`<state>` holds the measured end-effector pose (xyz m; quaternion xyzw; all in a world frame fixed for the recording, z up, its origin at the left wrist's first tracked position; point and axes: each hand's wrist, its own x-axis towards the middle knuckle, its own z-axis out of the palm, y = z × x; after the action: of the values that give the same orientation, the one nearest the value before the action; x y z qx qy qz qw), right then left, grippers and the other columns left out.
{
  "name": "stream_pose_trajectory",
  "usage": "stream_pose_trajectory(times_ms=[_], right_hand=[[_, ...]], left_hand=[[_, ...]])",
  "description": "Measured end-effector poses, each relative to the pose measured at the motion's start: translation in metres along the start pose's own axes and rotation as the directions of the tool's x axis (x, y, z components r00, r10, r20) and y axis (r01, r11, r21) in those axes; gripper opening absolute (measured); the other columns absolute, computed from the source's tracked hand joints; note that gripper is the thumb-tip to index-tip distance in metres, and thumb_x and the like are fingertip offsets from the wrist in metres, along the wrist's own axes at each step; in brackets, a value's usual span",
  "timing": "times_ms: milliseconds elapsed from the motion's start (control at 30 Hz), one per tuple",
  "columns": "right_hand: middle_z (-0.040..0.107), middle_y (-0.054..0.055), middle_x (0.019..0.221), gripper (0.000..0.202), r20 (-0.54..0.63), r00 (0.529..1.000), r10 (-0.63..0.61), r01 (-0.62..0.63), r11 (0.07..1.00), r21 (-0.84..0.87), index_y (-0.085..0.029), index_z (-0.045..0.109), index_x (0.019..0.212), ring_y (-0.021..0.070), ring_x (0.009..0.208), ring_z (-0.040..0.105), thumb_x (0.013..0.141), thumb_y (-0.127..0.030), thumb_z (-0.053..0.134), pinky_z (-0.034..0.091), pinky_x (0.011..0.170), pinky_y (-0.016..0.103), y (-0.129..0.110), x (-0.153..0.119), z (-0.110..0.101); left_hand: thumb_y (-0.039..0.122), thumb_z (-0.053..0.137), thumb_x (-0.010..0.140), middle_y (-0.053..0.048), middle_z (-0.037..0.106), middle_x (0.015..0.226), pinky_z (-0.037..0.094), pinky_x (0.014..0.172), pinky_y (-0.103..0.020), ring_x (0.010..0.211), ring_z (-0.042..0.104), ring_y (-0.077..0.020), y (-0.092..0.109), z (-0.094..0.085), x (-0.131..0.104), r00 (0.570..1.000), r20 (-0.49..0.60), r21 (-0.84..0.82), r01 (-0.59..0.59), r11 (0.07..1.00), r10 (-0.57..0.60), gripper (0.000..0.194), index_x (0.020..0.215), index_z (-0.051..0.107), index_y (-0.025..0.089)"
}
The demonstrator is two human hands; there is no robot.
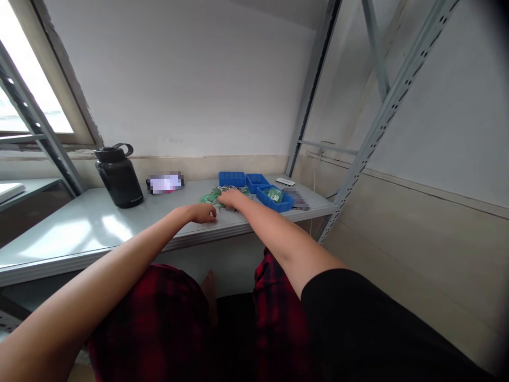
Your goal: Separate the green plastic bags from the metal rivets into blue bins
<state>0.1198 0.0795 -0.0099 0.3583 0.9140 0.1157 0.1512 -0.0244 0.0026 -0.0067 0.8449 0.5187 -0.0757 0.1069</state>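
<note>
My left hand rests low over the front edge of the grey shelf table. Its fingers are curled in, and anything inside them is too small to make out. My right hand reaches onto a heap of thin, shiny metal pieces, fingertips bent down and drawn together; what they pinch, if anything, is hidden. Green pieces lie at the heap's left side. Just right of my right hand stands a blue bin holding green-and-silver items.
Two more blue bins, one at the back and one beside it, stand near the wall. A white flat object lies at right. A black bottle stands at left. Metal rack posts rise at the right.
</note>
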Motion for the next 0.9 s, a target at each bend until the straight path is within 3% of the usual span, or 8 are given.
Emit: stream_pose_trajectory(times_ms=[100,233,533,900], right_hand=[[0.068,0.019,0.117,0.03,-0.012,0.999,0.049,-0.05,0.994,-0.093,-0.01,0.066,0.109,0.0301,0.102,0.068,0.081,-0.005,0.059,0.055,0.078,0.034,-0.001,-0.009,-0.007],[0.068,0.02,0.117,0.032,-0.071,0.992,0.101,-0.104,0.993,-0.052,-0.011,0.063,0.114,0.027,0.103,0.068,0.084,-0.005,0.055,0.053,0.074,0.029,0.0,-0.02,-0.014],[0.066,0.019,0.119,0.036,-0.192,0.945,0.263,-0.234,0.959,0.163,-0.014,0.056,0.123,0.0287,0.104,0.066,0.088,-0.009,0.05,0.053,0.074,0.031,0.014,-0.023,-0.013],[0.06,0.021,0.129,0.044,-0.194,0.89,0.413,-0.291,0.842,0.455,-0.014,0.047,0.133,0.0322,0.11,0.063,0.089,-0.014,0.048,0.052,0.082,0.036,0.026,-0.029,-0.017]], left_hand=[[0.041,0.053,0.084,-0.014,0.07,0.119,0.048,0.089,-0.034,0.103,0.065,-0.0274,0.0,0.0,0.0,1.0,0.0,0.005,0.004,1.0,-0.004,0.042,0.115,0.07,0.019],[0.041,0.053,0.083,-0.014,0.07,0.119,0.047,0.09,-0.034,0.103,0.065,-0.0279,0.001,-0.002,-0.002,1.0,-0.003,-0.007,-0.002,1.0,0.002,0.043,0.115,0.07,0.018],[0.039,0.054,0.083,-0.015,0.067,0.124,0.046,0.094,-0.036,0.11,0.064,-0.0308,0.005,-0.005,-0.007,0.999,0.023,-0.023,0.03,0.999,-0.029,0.047,0.121,0.068,0.016],[0.038,0.056,0.081,-0.015,0.069,0.121,0.047,0.093,-0.035,0.107,0.065,-0.0305,0.002,-0.003,-0.005,1.0,-0.012,-0.056,0.013,0.998,-0.014,0.043,0.114,0.071,0.017]])
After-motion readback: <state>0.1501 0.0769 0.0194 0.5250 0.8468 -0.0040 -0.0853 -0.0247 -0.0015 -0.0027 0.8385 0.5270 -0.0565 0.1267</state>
